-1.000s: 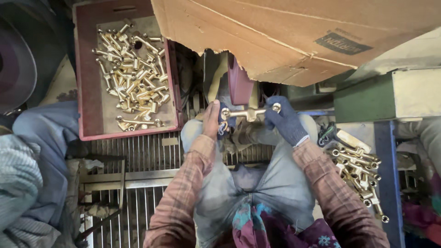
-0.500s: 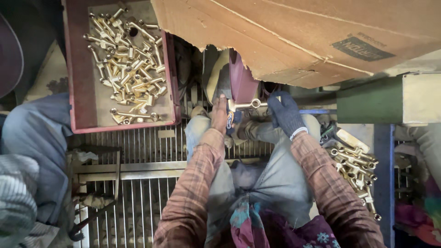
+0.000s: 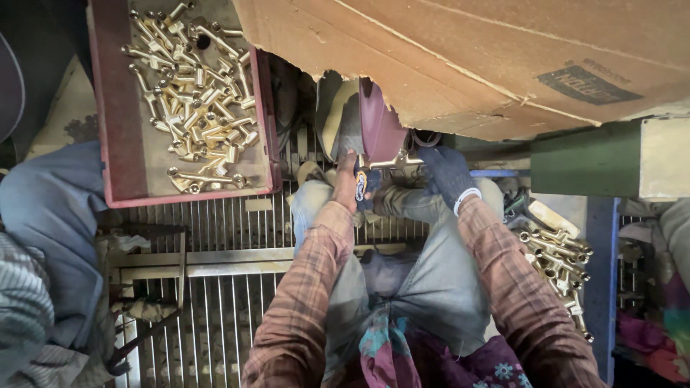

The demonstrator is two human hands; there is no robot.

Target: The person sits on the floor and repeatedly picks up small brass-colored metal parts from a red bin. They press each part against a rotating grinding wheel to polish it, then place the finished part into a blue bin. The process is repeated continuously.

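Seen from above, a seated person in a plaid shirt presses a long brass fitting with rounded ends [image 3: 399,159] against the edge of a dark red grinding wheel [image 3: 379,129], under a torn sheet of brown cardboard [image 3: 467,57]. The bare left hand [image 3: 350,179] is closed around the near end of the fitting, a scrap of blue cloth tucked in its grip. The right hand [image 3: 447,172], in a dark blue knit glove, is closed on the other end, level with the left and just beside the wheel. Well out to the left of the left hand sits a maroon plastic tray [image 3: 118,144] filled with similar brass fittings. Below and outward of the right hand lies a loose heap of brass fittings [image 3: 557,262]. Beneath the knees runs a metal slatted grate [image 3: 223,287].
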